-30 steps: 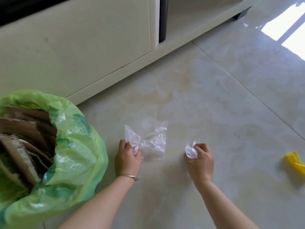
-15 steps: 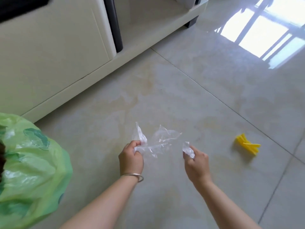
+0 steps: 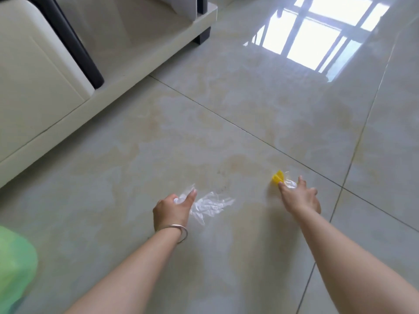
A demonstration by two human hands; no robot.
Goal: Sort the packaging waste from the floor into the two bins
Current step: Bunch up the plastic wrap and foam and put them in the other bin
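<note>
Since half a second ago, the right hand (image 3: 300, 197) has gone out to the small yellow plastic piece (image 3: 278, 177) on the floor and now touches it. It also holds a tiny ball of clear plastic wrap (image 3: 290, 184) against its palm. Its fingers are spread out, so it is hard to tell how tightly it holds. The hand hides part of the yellow piece.

The left hand (image 3: 170, 210) has moved lower, close over the shiny pale tiled floor (image 3: 158, 137). Its fingers and thumb are curled around the crinkly clear plastic bag (image 3: 207, 206). Most of the bag trails out to the right of the hand, and its edges are hard to see against the pale tiles. A thin silver bangle (image 3: 180, 232) sits on the left wrist.

The bin with the green plastic liner (image 3: 14, 268) has slid to the bottom left corner. Only a blurry bit of it shows, and the picture edge cuts off the rest. The second bin cannot be seen.

A cream cabinet (image 3: 34, 87) stands at the top left. Bright window light (image 3: 317, 37) shines on the tiles at the top right. No writing can be read anywhere.
</note>
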